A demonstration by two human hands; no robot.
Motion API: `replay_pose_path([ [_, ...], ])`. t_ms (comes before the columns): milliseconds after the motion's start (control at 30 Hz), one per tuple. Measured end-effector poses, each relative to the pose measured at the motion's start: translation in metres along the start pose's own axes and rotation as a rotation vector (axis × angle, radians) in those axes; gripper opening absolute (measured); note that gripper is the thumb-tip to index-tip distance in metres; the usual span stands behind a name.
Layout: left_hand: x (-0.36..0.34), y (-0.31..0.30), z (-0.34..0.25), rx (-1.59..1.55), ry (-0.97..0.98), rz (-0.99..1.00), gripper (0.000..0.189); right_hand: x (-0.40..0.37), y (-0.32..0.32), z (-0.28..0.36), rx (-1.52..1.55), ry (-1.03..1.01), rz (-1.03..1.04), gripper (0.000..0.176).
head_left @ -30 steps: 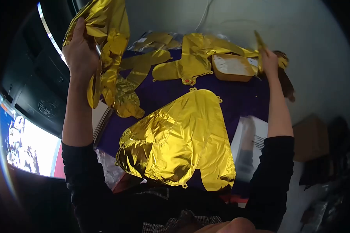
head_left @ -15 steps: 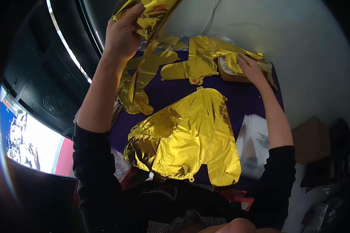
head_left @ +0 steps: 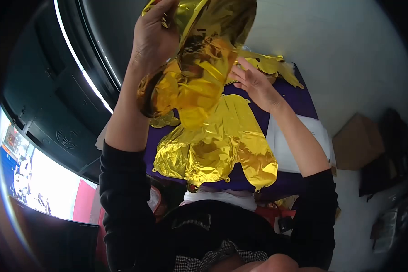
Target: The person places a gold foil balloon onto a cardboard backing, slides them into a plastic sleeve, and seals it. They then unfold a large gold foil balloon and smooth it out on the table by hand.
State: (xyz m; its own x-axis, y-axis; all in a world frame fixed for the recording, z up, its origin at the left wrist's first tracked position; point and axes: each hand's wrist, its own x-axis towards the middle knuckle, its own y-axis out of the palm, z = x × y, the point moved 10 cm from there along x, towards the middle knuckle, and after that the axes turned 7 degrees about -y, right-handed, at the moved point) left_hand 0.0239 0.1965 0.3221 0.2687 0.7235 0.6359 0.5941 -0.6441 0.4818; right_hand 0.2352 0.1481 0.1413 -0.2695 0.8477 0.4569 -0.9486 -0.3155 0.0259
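At the top left, my left hand [head_left: 157, 41] grips a large gold foil sheet [head_left: 204, 77] that hangs down in front of it. My right hand [head_left: 254, 86] is raised beside the foil's right edge, its fingers apart and nothing held in them. Beneath both hands, a gold foil balloon [head_left: 213, 149] lies flat on the purple tablecloth [head_left: 294, 99]. Part of that balloon is hidden by the hanging foil.
More gold foil [head_left: 283, 70] lies at the table's far right edge. White papers [head_left: 288, 145] lie on the table's right side. A cardboard box [head_left: 359, 141] stands on the floor at the right.
The held foil has swung right and lower into the middle of the view. My right hand has left the foil and box at the back right and moved left towards the hanging sheet.
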Motion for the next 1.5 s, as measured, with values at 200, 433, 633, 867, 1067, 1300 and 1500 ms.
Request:
replay_pose_path([
  [200,-0.031,0.008,0.025,-0.107,-0.174,-0.111,0.007,-0.016,0.031,0.039,0.406,-0.150,-0.091,0.105],
  [433,-0.038,-0.017,0.043,-0.028,-0.239,-0.094,0.017,-0.019,0.012,0.041,0.054,-0.092,-0.190,0.014],
  [633,-0.031,-0.043,0.039,0.018,-0.184,-0.146,0.021,-0.021,0.006,0.031,-0.007,0.043,-0.209,0.035],
  [867,-0.016,-0.033,0.037,0.067,-0.186,0.005,0.010,0.002,0.022,0.014,-0.274,0.048,-0.207,0.062],
  [1067,0.000,-0.026,0.022,0.101,-0.094,0.015,0.004,0.013,0.062,-0.006,-0.160,0.070,0.024,0.062],
  [1300,0.066,-0.013,0.001,-0.006,-0.053,0.546,0.011,0.006,0.064,-0.012,-0.042,0.072,-0.038,0.021],
  [1500,-0.010,0.047,0.010,-0.095,-0.204,0.165,0.013,-0.013,0.045,-0.013,-0.050,0.079,-0.075,0.011],
])
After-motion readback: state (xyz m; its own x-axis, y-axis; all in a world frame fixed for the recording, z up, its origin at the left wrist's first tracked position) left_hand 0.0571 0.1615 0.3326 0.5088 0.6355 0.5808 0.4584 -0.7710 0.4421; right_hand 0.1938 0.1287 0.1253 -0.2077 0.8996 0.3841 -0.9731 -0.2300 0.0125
